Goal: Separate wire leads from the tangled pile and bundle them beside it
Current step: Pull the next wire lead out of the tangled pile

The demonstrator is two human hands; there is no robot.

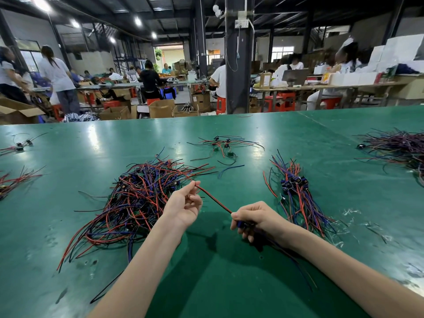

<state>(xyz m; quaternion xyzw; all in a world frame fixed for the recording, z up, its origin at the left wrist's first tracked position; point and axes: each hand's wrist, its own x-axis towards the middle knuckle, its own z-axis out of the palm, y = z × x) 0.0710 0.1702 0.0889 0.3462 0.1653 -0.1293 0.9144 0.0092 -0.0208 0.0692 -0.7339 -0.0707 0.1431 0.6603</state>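
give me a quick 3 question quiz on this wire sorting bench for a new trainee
1. True or false: the left hand and the right hand both hold the same red-and-black wire lead.
2. Where does the neat bundle lie relative to the tangled pile? A) on the person's right of it B) on the person's left of it C) on top of it
3. Fill in: the blue connector sits in the ___ hand.
Key: 1 true; 2 A; 3 right.
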